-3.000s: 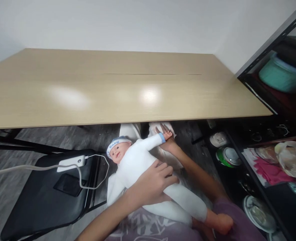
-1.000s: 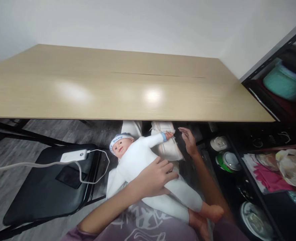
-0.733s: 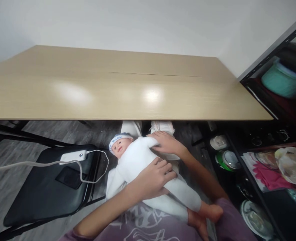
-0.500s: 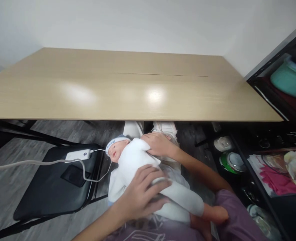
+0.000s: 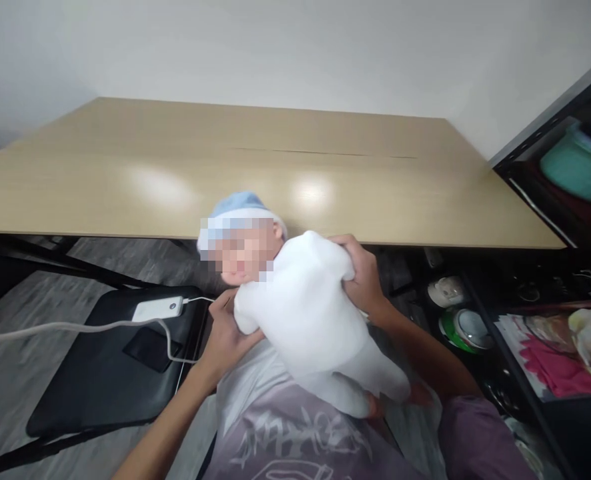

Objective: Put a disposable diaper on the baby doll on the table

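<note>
A baby doll (image 5: 305, 307) in a white outfit and a blue and white cap (image 5: 243, 207) is held up at the table's near edge, tilted with its head to the upper left. My left hand (image 5: 228, 333) grips the doll at its side under one arm. On the other side, my right hand (image 5: 363, 273) is closed round the doll's other shoulder and arm. Its legs hang down toward my lap, with the bare feet partly in shadow. Behind the doll, part of the table edge is hidden.
A wooden table (image 5: 375, 193) stretches ahead to the wall. On the left, a black folding chair (image 5: 95, 387) bears a white power bank (image 5: 158, 309) with a cable and a dark phone (image 5: 150, 348). Dark shelves at right hold a teal container (image 5: 578, 163) and a pink cloth (image 5: 555, 363).
The doll has been raised from my lap, its head now in front of the table edge. Both hands have shifted from resting on its body to gripping its two sides.
</note>
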{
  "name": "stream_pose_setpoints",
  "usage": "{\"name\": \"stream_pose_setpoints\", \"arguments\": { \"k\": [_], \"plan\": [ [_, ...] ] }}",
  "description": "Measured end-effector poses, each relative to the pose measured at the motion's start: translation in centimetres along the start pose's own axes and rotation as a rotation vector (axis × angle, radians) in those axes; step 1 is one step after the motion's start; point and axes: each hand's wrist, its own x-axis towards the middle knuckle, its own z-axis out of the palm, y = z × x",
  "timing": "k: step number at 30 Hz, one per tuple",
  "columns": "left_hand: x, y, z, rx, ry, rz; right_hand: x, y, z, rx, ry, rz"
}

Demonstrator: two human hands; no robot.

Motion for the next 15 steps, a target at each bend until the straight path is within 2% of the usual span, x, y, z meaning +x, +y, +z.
{"name": "stream_pose_setpoints", "arguments": {
  "k": [2,4,8,11,15],
  "plan": [
    [3.8,1.0,-0.7,-0.052,-0.091,-0.005,1.1,0.5,-1.5,-0.085,0.035,0.069],
    [7.9,2.3,-1.7,-0.040,-0.167,-0.007,2.3,1.3,-3.3,-0.223,0.017,0.098],
    [15.3,4.1,-3.3,0.028,-0.325,-0.027,5.0,4.0,-6.7,-0.606,-0.143,0.113],
    [19.6,4.0,-2.9,0.051,-0.418,-0.029,6.8,6.7,-8.1,-0.721,-0.269,0.132],
    [23.5,2.4,-1.7,0.051,-0.460,-0.078,7.9,10.6,-8.3,-0.678,-0.261,0.123]
  ]
}}
